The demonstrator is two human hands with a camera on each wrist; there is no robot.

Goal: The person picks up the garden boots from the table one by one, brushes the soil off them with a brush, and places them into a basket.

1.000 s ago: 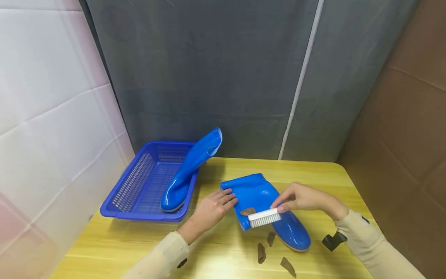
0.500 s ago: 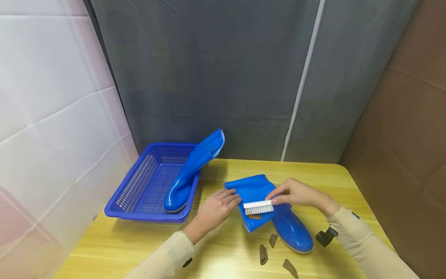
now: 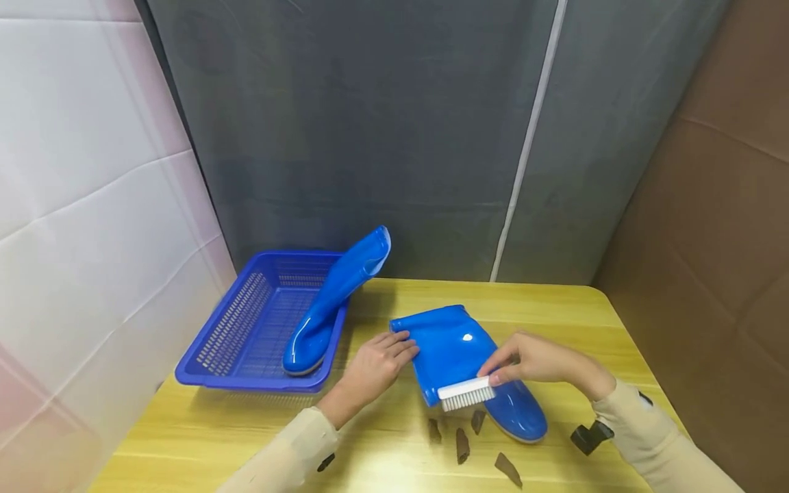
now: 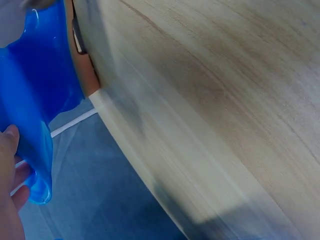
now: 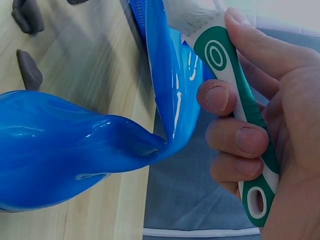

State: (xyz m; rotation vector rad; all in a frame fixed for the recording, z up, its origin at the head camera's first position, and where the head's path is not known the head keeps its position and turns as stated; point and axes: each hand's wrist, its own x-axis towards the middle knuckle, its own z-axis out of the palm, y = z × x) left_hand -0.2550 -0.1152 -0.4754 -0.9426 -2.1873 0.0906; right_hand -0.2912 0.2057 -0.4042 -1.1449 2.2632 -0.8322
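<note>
boot [image 3: 453,349] flat on worktop [image 3: 555,308], right of basket [image 3: 246,329] | left hand [image 3: 372,370] fingers straight, pressing shaft edge | right hand [image 3: 530,359] fingers curled round brush [image 3: 465,394], bristles on shaft's lower edge | brown bits [image 3: 459,445] just below

No readable text or labels

A yellow wooden table [image 3: 555,308] carries a blue basket [image 3: 246,329], a boot [image 3: 462,356] and brown scraps [image 3: 462,445]

Glossy rubber boot [image 3: 459,356], wood-grain table [image 3: 555,308]
</note>
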